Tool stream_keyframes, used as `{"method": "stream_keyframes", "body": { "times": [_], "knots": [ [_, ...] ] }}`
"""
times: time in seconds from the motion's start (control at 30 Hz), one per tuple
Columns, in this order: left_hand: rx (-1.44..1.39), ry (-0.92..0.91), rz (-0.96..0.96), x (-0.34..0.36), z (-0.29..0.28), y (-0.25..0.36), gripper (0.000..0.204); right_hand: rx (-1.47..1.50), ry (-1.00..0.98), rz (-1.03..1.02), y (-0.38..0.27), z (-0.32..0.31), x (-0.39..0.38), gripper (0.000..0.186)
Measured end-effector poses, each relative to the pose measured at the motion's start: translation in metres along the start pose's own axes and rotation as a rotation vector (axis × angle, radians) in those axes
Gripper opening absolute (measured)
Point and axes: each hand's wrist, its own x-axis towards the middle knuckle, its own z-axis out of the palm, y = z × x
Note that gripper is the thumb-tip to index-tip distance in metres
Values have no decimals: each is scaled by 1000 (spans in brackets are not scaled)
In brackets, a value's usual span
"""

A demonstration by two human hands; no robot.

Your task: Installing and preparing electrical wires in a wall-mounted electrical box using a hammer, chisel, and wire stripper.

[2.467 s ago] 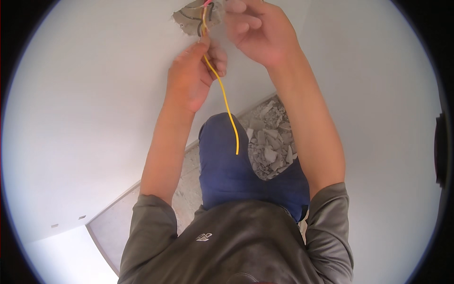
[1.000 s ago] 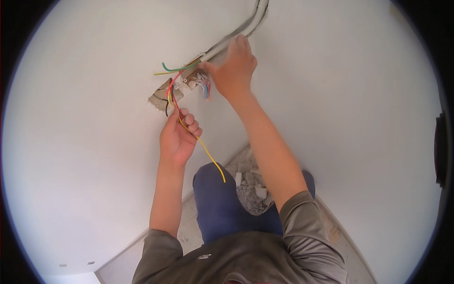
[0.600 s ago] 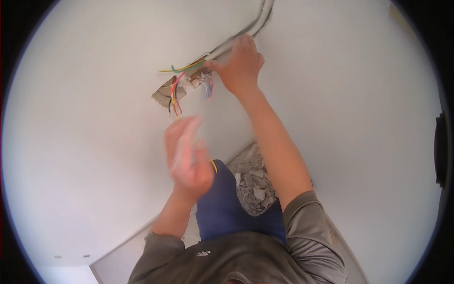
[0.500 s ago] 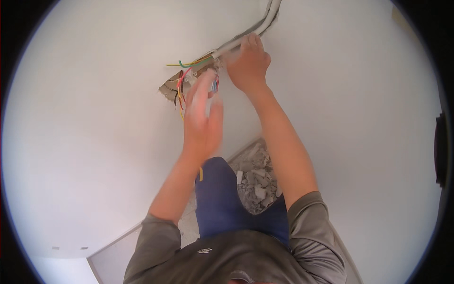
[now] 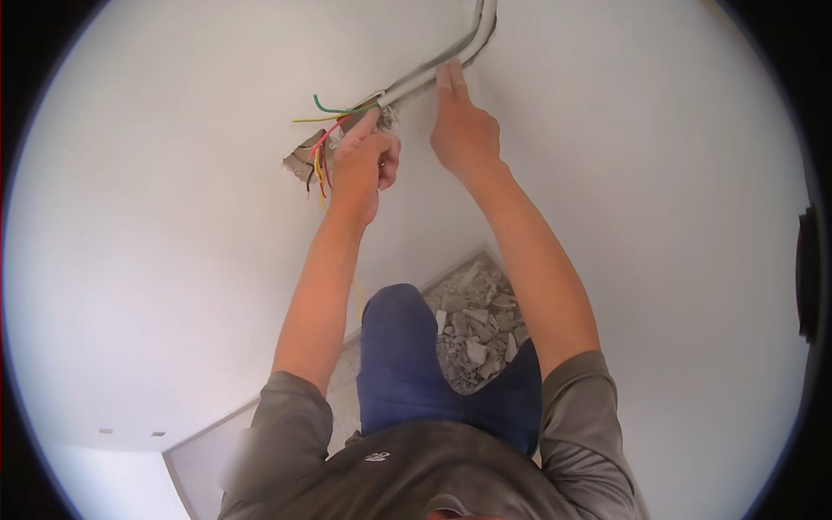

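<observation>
A white conduit pipe (image 5: 420, 81) lies in a groove cut in the wall and ends above a recessed box cutout (image 5: 305, 156). Green, yellow, red and dark wires (image 5: 321, 158) stick out around the cutout. My left hand (image 5: 360, 169) is in front of it, index finger stretched to the pipe's lower end and the other fingers curled. Whatever those curled fingers hold, if anything, is hidden. Higher up the pipe, my right hand (image 5: 466, 130) lays two straight fingers on it; its remaining fingers are folded, and no object shows in it.
White wall (image 5: 191, 217) surrounds the groove. Below, broken rubble (image 5: 475, 334) lies on the floor by the wall's corner, between my blue-trousered legs (image 5: 394, 355). A baseboard (image 5: 212, 425) runs along the lower left.
My left hand has gone up and left, from spread blurred fingers to a pointing index finger at the pipe's end. My right hand has straightened two fingers along the pipe.
</observation>
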Motion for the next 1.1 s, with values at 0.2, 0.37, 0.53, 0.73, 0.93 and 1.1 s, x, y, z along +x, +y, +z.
{"method": "stream_keyframes", "body": {
  "times": [0.2, 0.37, 0.53, 0.73, 0.93, 1.1],
  "knots": [
    [47, -45, 14, 1, 4, 0, 78, 66, -17, 29, -4, -1, 4, 75],
    [30, 99, 23, 0, 8, -3, 70, -23, 19, -40, 7, -2, 3, 72],
    [91, 48, 74, -1, 12, -2, 66, -3, -18, -15, 1, -6, 3, 70],
    [266, -2, 117, 6, 6, 5, 62, -46, -7, -10, -6, -4, 7, 68],
    [83, 220, 128, -8, 9, -5, 43, -30, 1, -19, 2, -6, 4, 71],
    [-329, 284, 115, 18, 23, -6, 18, -49, -82, -14, -4, -17, 3, 71]
  ]
}}
